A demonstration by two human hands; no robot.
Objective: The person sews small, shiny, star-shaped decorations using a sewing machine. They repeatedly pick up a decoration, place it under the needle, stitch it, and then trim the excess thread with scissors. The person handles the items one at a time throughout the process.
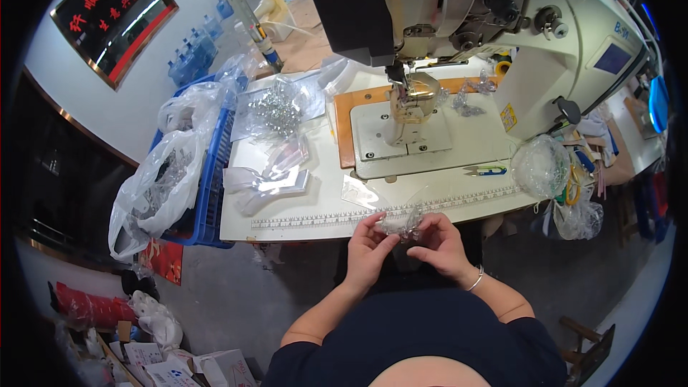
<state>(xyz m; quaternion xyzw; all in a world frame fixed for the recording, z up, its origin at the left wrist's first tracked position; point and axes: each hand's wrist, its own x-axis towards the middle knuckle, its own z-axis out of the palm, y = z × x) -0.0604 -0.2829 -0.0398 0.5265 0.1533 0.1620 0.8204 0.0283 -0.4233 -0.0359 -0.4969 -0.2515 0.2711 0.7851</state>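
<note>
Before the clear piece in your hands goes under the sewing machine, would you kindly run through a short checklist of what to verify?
1. Both hands on the piece: left hand and right hand pinch the small clear plastic piece between them. Ok.
2. Piece flat and aligned: it looks crumpled. Not ok.
3. Sewing plate free: nothing lies under the presser foot. Ok.
4. Snips within reach: they lie on the table right of the plate. Ok.
5. Needle threaded: too small to see. Cannot tell.
</note>
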